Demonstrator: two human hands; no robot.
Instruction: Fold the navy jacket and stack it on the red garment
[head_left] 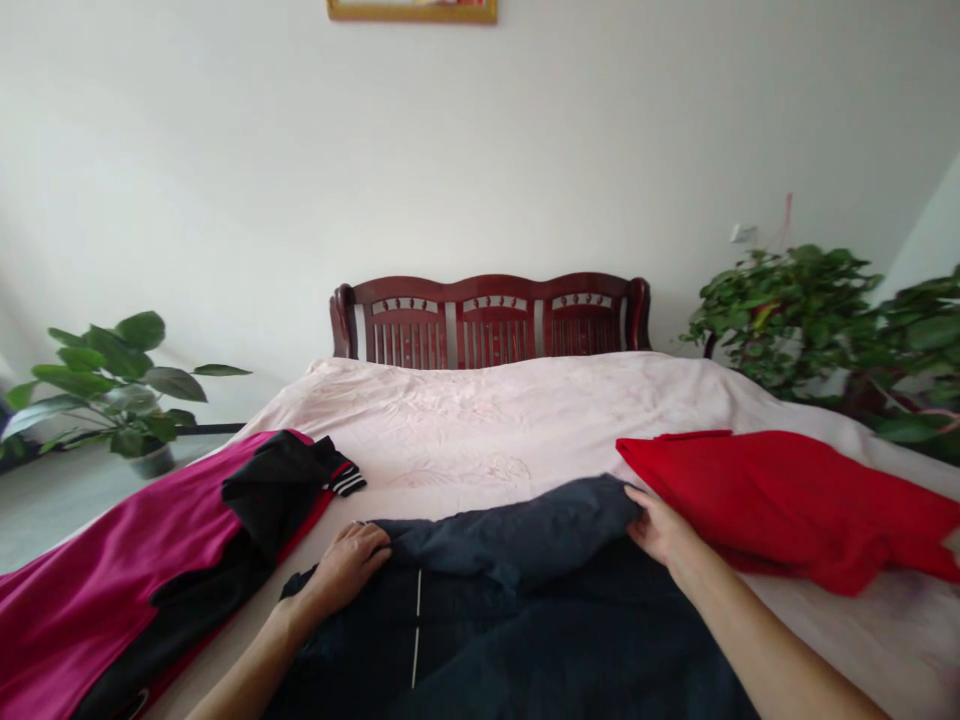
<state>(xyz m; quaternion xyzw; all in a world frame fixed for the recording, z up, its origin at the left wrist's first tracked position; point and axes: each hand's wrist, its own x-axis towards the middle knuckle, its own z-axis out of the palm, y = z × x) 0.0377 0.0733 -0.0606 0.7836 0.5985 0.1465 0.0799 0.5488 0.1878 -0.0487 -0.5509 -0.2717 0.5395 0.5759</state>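
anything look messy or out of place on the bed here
Nothing damaged or spilled. The black jacket lies crumpled across the magenta garment, and the red cloth is loosely rumpled.

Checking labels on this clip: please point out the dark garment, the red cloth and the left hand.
dark garment [517, 540]: head view, folded-over upper part.
red cloth [780, 500]: head view, middle.
left hand [352, 565]: head view, back of hand.

You have a dark navy garment [525, 600] with one thin white stripe. Beside it: magenta cloth [112, 570], a black jacket [277, 490] with black-and-white striped cuff, plain red cloth [780, 500]. Pale pink bedsheet [510, 410], faintly patterned. Dark reddish-brown headboard [491, 318]. White wall [480, 150].
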